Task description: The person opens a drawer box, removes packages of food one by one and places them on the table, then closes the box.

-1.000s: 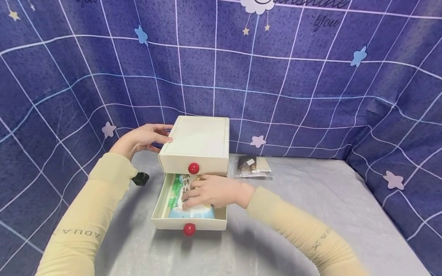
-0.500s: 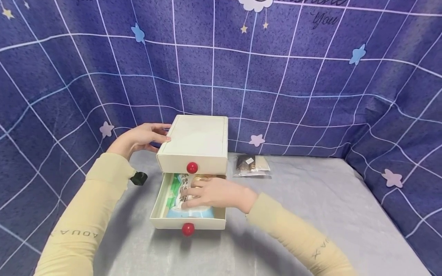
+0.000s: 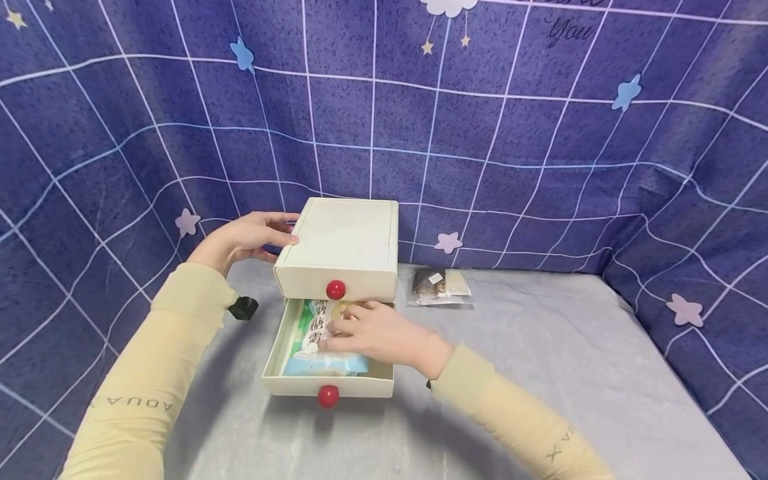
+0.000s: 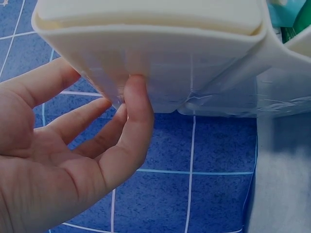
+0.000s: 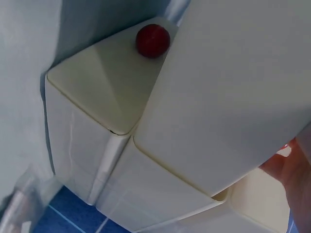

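Observation:
A white drawer cabinet (image 3: pixel 342 233) stands on the grey cloth, one drawer (image 3: pixel 279 353) pulled out below the top one. In that drawer lies a plastic bag (image 3: pixel 324 363), white, green and light blue with dark printed characters. My right hand (image 3: pixel 378 333) rests over the bag's right part, fingers bent slightly across it. The right wrist view shows only part of this hand (image 5: pixel 291 174) above the drawer's side wall. My left hand (image 3: pixel 246 237) touches the cabinet's left side. In the left wrist view, one fingertip of the left hand (image 4: pixel 73 160) lies against the side wall.
Right of the cabinet lies a clear packet (image 3: pixel 441 287) with dark and pale contents. A closed lower drawer (image 5: pixel 102 82) with a red knob (image 5: pixel 153 41) sits under the pulled-out one. Behind everything hangs a blue gridded curtain (image 3: pixel 480 133).
The bag's near end has shifted slightly left in the drawer, and the right hand has drawn back a little to the right over it. The left hand stays at the cabinet's side.

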Available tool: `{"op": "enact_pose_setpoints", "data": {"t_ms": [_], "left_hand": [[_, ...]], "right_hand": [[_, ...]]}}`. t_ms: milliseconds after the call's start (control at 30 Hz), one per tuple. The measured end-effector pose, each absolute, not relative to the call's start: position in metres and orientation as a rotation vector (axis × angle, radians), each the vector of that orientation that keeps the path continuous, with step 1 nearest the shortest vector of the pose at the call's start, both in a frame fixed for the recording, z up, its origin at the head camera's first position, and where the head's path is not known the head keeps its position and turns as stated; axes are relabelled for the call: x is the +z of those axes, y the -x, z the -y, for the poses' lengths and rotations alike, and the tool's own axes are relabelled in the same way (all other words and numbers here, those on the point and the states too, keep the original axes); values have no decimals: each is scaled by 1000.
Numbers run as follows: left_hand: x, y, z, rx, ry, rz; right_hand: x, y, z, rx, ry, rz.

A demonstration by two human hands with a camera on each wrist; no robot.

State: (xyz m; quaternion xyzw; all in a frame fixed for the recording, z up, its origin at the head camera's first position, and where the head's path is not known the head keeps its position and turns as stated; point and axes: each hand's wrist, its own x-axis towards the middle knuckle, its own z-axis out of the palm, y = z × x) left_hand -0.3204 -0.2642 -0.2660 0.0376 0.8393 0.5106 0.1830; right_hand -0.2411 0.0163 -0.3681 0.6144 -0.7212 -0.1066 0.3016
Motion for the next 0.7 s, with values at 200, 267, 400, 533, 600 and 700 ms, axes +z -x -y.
{"op": "enact_pose_setpoints", "data": {"t_ms": [200, 267, 400, 533, 600, 700], "left_hand": [[-265, 319, 263, 1441, -98, -2368], [-265, 319, 262, 1441, -96, -2369], [-264, 319, 262, 1441, -95, -2369], [-264, 319, 263, 1437, -93, -2372], [-265, 319, 263, 1434, -91, -2376], [-265, 319, 263, 1433, -93, -2381]], "right_hand": [[-372, 247, -18, -151, -1597, 1822], [-372, 248, -18, -124, -1593, 1799], [-370, 249, -17, -72, -1570, 1792], [-368, 247, -17, -53, -1563, 1800], [-367, 245, -17, -59, -1556, 1798], [-367, 242, -17, -55, -1541, 1796]]}}
